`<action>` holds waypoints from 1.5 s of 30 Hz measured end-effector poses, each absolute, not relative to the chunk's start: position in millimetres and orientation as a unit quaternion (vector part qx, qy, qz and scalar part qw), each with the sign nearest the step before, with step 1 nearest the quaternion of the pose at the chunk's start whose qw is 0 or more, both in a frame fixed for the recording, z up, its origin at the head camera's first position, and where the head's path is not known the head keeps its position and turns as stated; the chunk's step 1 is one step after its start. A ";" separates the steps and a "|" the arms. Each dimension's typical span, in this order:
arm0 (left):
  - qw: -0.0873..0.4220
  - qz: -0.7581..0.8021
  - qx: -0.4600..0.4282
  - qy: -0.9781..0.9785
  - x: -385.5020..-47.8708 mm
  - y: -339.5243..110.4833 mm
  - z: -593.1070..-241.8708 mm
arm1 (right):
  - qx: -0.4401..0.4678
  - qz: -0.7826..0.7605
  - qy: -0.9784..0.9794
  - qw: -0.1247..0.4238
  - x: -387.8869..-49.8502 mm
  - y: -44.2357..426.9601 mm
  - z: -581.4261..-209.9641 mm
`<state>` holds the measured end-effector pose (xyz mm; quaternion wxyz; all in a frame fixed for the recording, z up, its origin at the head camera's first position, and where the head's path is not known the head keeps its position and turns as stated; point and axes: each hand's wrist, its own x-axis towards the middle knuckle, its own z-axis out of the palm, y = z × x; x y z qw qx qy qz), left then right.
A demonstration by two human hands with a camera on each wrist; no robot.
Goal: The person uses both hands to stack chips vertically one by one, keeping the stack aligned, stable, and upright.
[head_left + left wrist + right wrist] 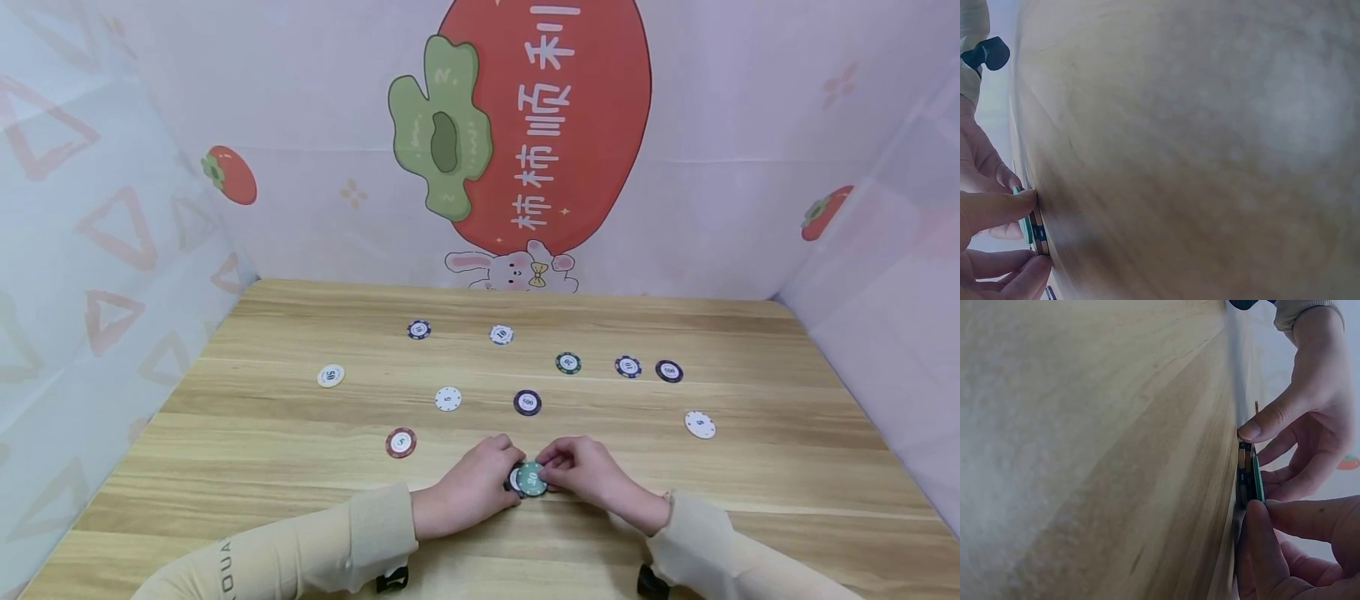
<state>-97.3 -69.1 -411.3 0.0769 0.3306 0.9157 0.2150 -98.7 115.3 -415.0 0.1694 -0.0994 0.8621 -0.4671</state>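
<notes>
Near the front middle of the table, my right hand [588, 473] pinches a green poker chip [531, 479] marked 20 by its right edge. The green chip lies over dark-edged poker chips [1245, 472], slightly offset to the right, so only part of a pale face shows in the head view. With thumb and fingers at its sides, my left hand [474, 487] grips the dark-edged stack on the table. How many chips it holds is hard to tell.
Several single chips lie flat farther back, among them a red chip [401, 442] at left, a dark 500 chip [527, 402] in the middle and a white chip [700, 424] at right. Printed cloth walls [322, 208] enclose the wooden table [262, 467].
</notes>
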 end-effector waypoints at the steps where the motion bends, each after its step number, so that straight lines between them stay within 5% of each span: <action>1: 0.075 0.212 0.333 0.916 -97.1 -69.2 -411.1 | -0.102 -0.464 0.864 0.168 -98.8 114.8 -415.2; 45: 0.075 0.212 0.331 0.916 -96.3 -69.2 -411.7 | -0.127 -0.431 0.880 0.153 -100.4 103.2 -416.6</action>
